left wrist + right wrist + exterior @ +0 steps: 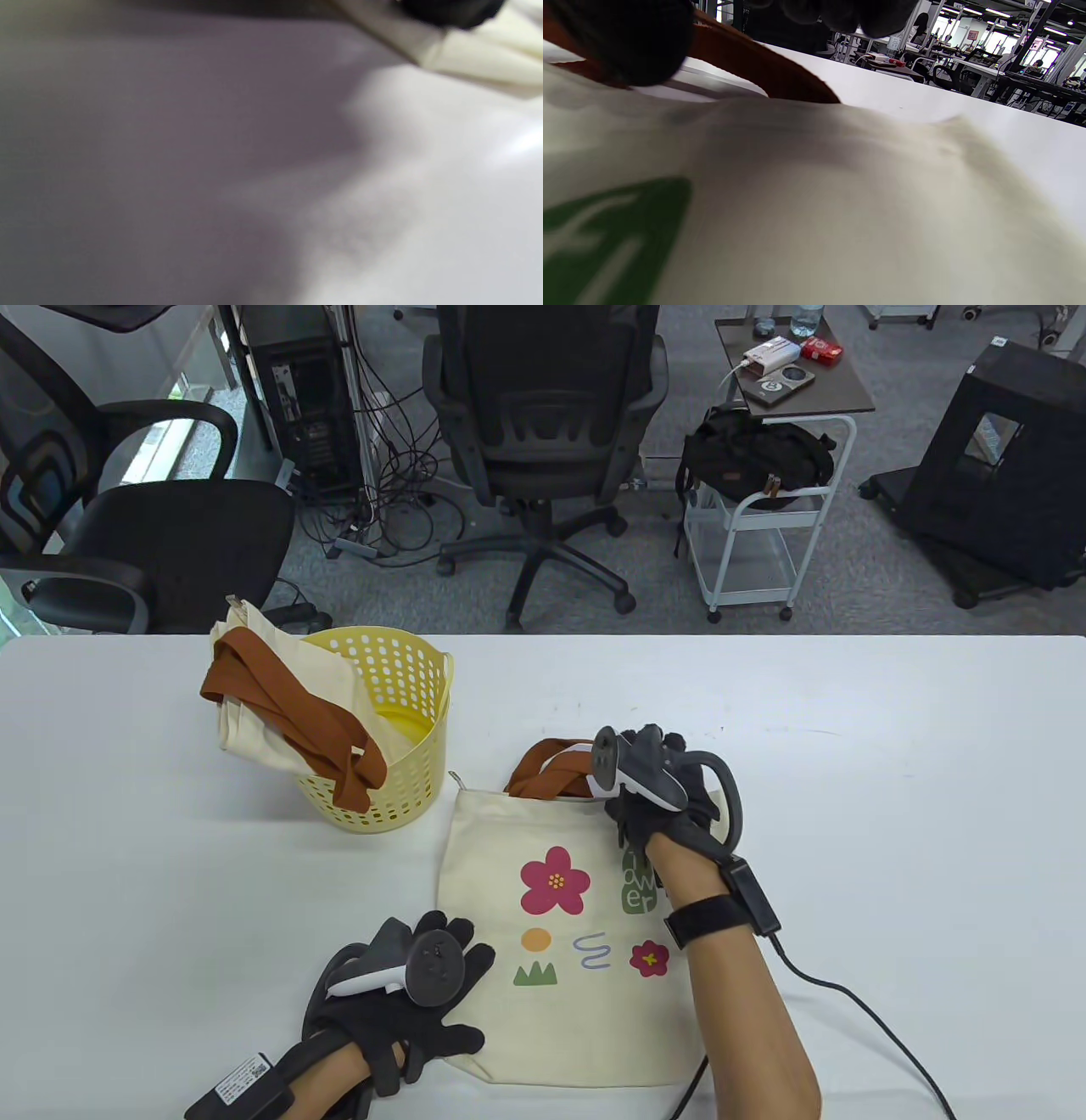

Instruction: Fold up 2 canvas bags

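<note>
A cream canvas bag (577,984) with flower prints lies flat on the white table (891,780), its brown handles (547,772) bunched at its top edge. My right hand (645,780) rests on the bag's upper right part beside the handles. In the right wrist view its thumb (628,42) lies over a brown handle (763,72), apart from the other fingers, above the bag's cloth (840,190). My left hand (441,984) lies with fingers spread on the bag's lower left edge. A second cream bag (254,721) with brown handles (288,704) hangs over a yellow basket (399,806).
The basket stands on the table to the left of the flat bag. The right glove's cable (857,1001) trails across the table at the lower right. Office chairs and a cart stand beyond the far edge. The left wrist view is blurred, showing table (424,190) and cream cloth (488,55).
</note>
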The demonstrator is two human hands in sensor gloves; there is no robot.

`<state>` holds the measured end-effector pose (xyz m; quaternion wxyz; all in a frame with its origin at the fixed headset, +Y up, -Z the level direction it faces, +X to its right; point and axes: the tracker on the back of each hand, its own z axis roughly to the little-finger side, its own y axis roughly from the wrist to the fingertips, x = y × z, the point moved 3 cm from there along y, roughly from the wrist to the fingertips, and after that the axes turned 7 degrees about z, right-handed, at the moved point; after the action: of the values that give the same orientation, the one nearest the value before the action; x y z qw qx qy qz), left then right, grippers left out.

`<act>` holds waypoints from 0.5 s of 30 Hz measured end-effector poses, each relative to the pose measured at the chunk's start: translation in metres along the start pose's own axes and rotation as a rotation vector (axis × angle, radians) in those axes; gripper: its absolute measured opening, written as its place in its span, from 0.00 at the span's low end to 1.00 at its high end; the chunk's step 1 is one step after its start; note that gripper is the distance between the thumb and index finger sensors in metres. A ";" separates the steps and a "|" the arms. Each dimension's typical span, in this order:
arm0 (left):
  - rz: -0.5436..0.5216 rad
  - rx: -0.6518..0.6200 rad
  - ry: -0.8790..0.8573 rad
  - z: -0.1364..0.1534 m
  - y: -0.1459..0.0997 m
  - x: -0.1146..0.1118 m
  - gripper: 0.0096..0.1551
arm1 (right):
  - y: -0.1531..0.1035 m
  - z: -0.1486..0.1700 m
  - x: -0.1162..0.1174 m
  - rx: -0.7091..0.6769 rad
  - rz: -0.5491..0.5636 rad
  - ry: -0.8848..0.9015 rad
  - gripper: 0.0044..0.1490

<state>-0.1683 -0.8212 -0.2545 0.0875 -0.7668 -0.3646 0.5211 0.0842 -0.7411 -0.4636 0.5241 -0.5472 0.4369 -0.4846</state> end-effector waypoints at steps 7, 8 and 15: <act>0.011 -0.013 -0.026 0.002 0.002 -0.002 0.57 | 0.052 -0.017 0.012 -0.037 0.006 0.005 0.47; 0.011 -0.014 -0.026 0.002 0.002 -0.002 0.57 | 0.057 -0.022 0.014 -0.062 -0.004 0.022 0.46; 0.017 -0.033 -0.047 0.005 0.003 -0.002 0.57 | 0.077 -0.044 0.010 -0.103 0.034 0.107 0.25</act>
<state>-0.1714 -0.8261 -0.2570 0.0618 -0.7586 -0.3687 0.5336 0.0448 -0.7627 -0.5406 0.4794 -0.5393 0.4980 -0.4810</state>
